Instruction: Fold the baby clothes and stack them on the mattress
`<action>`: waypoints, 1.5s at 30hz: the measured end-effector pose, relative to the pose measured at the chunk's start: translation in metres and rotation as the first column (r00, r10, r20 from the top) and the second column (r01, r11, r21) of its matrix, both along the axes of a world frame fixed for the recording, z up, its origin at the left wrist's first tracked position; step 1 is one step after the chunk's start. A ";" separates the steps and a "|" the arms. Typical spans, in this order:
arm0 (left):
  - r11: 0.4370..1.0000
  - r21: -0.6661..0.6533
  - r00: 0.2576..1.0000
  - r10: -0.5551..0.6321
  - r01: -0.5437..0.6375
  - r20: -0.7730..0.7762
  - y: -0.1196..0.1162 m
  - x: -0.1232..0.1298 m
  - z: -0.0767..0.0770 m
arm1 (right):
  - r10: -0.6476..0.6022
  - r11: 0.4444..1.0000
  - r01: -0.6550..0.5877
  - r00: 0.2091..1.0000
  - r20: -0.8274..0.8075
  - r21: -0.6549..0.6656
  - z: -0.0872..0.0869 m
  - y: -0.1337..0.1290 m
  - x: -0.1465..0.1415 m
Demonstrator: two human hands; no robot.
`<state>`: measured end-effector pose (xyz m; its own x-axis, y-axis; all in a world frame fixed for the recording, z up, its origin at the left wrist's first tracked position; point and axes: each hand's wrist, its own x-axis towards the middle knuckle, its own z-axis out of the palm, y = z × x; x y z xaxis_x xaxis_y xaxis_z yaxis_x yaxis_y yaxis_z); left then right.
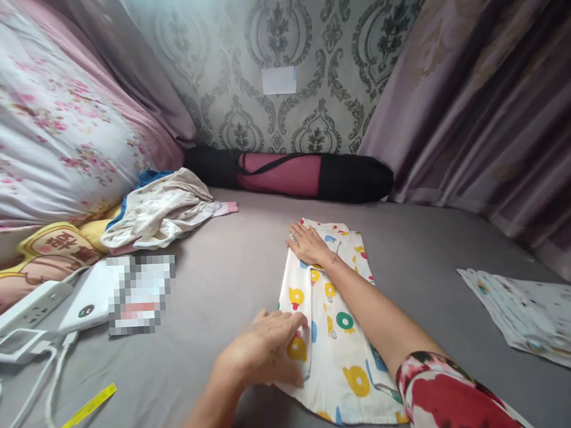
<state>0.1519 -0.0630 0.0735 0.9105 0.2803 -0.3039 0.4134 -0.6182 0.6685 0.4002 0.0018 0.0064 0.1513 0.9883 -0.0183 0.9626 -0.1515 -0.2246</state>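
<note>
A white shirt (336, 344) printed with yellow, green, blue and red figures lies on the grey sheet, its left side folded inward in a long strip. My right hand (308, 243) rests flat on the upper left part of the shirt, fingers stretched out, and its forearm crosses above the cloth. By the lower left edge, my left hand (270, 344) is over the folded strip with fingers and thumb apart. The thumb is slightly blurred, and no cloth shows pinched in it.
Rumpled clothes (165, 210) lie at the back left, and folded printed cloth (531, 317) at the right. A power strip (31, 307), a white device (93, 298) and cables lie at the left. A black and pink long bag (284, 175) lies along the wall.
</note>
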 end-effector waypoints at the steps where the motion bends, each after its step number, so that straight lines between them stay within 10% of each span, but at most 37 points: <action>1: 1.000 -0.004 1.000 -0.016 0.016 -0.005 0.001 -0.001 -0.001 | -0.001 1.000 0.001 1.000 -0.001 -0.004 0.001 0.000 0.000; 6: 0.998 -0.070 0.999 0.001 0.002 0.038 0.002 -0.004 0.005 | 0.042 0.998 -0.043 0.999 -0.024 -0.036 0.014 -0.004 0.003; 16: 0.851 -0.197 0.829 0.521 -0.486 0.203 0.011 0.005 0.001 | 0.006 0.999 -0.006 1.000 0.003 -0.032 0.003 -0.028 0.017; 36: 0.709 -0.156 0.645 0.695 -0.688 0.316 0.034 0.008 -0.021 | 0.029 0.995 -0.028 1.000 0.004 -0.093 0.012 -0.043 -0.018; 45: 0.667 -0.210 0.568 0.728 -0.714 0.384 0.037 0.006 -0.021 | -0.010 1.000 0.010 1.000 0.003 -0.010 0.006 -0.088 -0.092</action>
<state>0.1580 -0.0263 0.0526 0.4409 0.8974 0.0175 0.4030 -0.2153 0.8895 0.3081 -0.0864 0.0128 0.1612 0.9865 -0.0273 0.9618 -0.1632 -0.2198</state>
